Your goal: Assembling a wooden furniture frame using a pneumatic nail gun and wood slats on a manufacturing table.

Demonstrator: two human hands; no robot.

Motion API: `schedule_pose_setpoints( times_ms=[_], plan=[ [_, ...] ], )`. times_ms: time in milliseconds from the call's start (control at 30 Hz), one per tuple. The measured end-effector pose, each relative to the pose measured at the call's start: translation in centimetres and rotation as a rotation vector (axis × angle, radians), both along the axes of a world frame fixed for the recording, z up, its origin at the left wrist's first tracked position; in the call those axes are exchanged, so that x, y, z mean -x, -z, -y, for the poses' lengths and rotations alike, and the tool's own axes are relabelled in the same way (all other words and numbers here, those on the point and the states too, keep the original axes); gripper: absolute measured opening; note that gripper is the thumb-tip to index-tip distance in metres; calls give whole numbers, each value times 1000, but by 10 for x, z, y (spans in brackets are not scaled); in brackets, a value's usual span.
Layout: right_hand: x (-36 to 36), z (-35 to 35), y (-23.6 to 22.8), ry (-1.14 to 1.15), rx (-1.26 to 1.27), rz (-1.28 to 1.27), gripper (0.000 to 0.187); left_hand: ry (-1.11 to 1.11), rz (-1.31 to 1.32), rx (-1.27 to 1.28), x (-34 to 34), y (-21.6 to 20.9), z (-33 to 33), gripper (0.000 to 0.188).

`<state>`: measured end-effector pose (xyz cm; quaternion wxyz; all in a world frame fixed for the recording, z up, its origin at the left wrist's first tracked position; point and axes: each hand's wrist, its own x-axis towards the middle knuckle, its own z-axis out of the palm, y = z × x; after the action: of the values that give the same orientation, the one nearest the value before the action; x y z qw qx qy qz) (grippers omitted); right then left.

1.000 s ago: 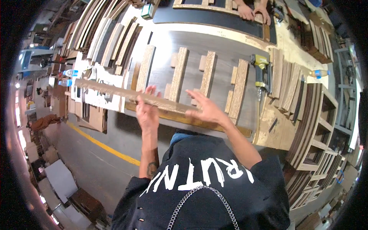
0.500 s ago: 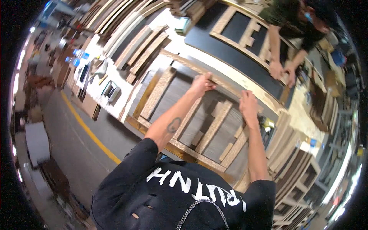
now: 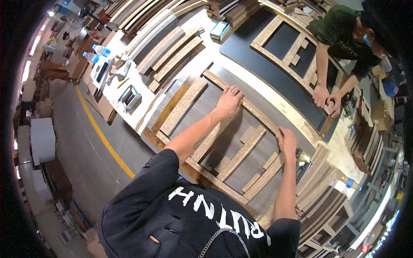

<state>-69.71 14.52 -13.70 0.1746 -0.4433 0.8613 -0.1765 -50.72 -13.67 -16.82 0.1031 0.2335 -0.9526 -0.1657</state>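
Left hand (image 3: 230, 102) on speckled chipboard strip (image 3: 259, 114)

Left of the left grip (image 3: 230, 103), a grey floor (image 3: 133, 152) carries 1 curved yellow line (image 3: 99, 132), with pale boxes (image 3: 43, 136) farther out. The table (image 3: 211, 50) extends beyond the left grip, its pale top brightly lit. Well right of the right grip (image 3: 287, 142), 1 long white band of light (image 3: 375, 218) slants near the dark rim.
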Motion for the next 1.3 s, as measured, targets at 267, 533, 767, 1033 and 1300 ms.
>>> schedule_pose_setpoints(
  times_ms=[267,533,767,1033,1300],
  plan=[
    [-19,0,-3,5,39,41,34,-56,31,-24,-18,8,3,38],
    [-35,-23,-4,137,62,58,39,91,133,-15,-23,6,0,42],
    [-79,-123,-4,727,208,-378,43,145,115,55,-59,-11,15,54],
    [-91,-199,2,595,-49,-442,59,142,56,-242,-110,-65,-113,38],
    [-88,-186,7,845,-59,-330,46,176,30,-369,-171,-81,-134,35]
  ],
)
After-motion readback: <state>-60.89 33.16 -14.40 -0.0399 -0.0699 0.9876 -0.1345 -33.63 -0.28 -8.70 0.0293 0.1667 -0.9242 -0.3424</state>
